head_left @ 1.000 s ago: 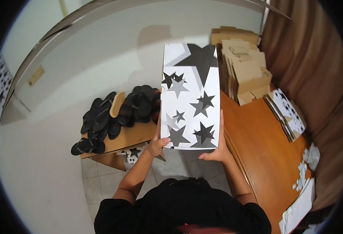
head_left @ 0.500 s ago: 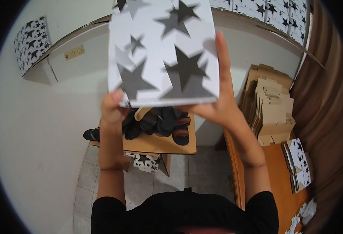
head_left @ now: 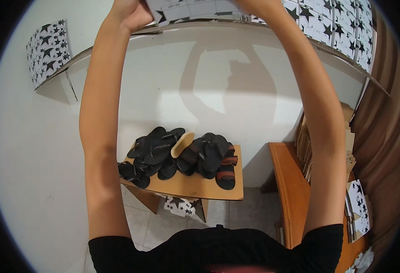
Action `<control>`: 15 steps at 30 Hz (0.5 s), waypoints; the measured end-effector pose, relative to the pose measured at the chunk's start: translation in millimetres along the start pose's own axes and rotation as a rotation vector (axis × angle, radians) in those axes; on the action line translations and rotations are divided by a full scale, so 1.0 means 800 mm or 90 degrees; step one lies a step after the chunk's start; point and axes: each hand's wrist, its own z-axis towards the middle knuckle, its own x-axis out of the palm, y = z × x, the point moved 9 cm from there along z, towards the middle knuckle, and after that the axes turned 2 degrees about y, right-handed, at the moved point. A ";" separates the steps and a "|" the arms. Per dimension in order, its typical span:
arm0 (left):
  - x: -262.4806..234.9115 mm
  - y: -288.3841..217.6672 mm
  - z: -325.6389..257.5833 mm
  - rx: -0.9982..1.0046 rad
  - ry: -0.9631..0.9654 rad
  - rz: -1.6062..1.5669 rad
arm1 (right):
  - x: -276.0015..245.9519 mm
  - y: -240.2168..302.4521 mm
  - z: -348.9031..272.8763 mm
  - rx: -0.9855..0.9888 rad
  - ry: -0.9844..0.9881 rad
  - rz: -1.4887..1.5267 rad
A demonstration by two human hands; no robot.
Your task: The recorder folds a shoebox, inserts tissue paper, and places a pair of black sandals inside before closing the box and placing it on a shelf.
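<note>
Both my arms reach up to the wall shelf (head_left: pixel 236 22) at the top of the view. A white cardboard box (head_left: pixel 195 10) with black and grey stars is between my hands at the shelf's edge, its upper part cut off by the picture's rim. My left hand (head_left: pixel 131 14) grips the box's left side, fingers bent against it. At the right end, my right hand (head_left: pixel 261 7) holds the other side; most of its fingers are out of the picture.
Black sandals (head_left: pixel 163 148) lie piled on a small wooden table (head_left: pixel 195 192) below. More star-patterned boxes (head_left: pixel 332 25) fill the shelf's right part; another stack (head_left: pixel 49 52) stands left. Flattened cardboard (head_left: pixel 347 145) leans on an orange-brown desk (head_left: pixel 291 182) beside a brown curtain (head_left: pixel 391 150).
My hands have lifted the box up and away from me, from in front of my chest to the shelf. The sandals and table, hidden in part before, now show fully between my arms.
</note>
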 end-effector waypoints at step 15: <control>-0.097 0.058 0.110 -0.043 0.001 -0.050 | 0.044 -0.090 0.030 0.087 -0.025 -0.159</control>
